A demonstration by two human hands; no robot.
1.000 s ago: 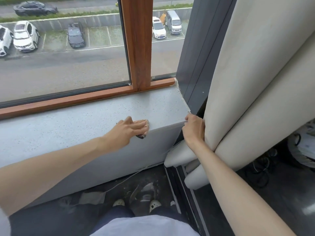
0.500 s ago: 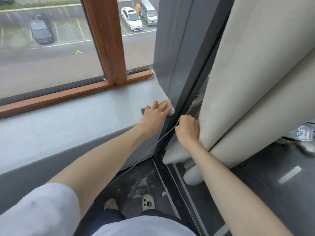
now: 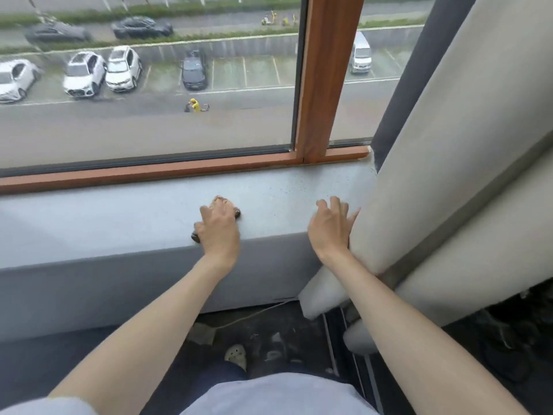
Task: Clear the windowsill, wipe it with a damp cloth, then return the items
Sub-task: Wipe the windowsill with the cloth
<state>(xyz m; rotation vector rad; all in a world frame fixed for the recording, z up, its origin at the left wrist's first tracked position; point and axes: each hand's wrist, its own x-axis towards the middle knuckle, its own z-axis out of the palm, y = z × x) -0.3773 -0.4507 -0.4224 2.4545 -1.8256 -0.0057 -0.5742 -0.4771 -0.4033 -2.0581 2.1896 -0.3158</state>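
The pale grey speckled windowsill (image 3: 119,214) runs across the view below a brown wooden window frame (image 3: 324,85). My left hand (image 3: 220,227) lies on the sill near its front edge, fingers curled over a small brownish cloth (image 3: 236,212). The cloth pokes out at the fingertips and beside the thumb. My right hand (image 3: 330,229) is further right, fingers spread and relaxed. Its outer edge touches the cream curtain (image 3: 419,181) over the sill's right end. No items stand on the visible sill.
The thick folded curtain hangs from the upper right down to the floor. Below the sill is a grey wall (image 3: 89,295). On the dark floor lie a thin cable (image 3: 254,314) and my shoe (image 3: 236,354). Dark cords (image 3: 505,339) lie on the floor at right.
My left hand has slid the cloth leftward from the sill's right corner. My right hand has let go of the curtain fold and risen to sill height, fingers spread.
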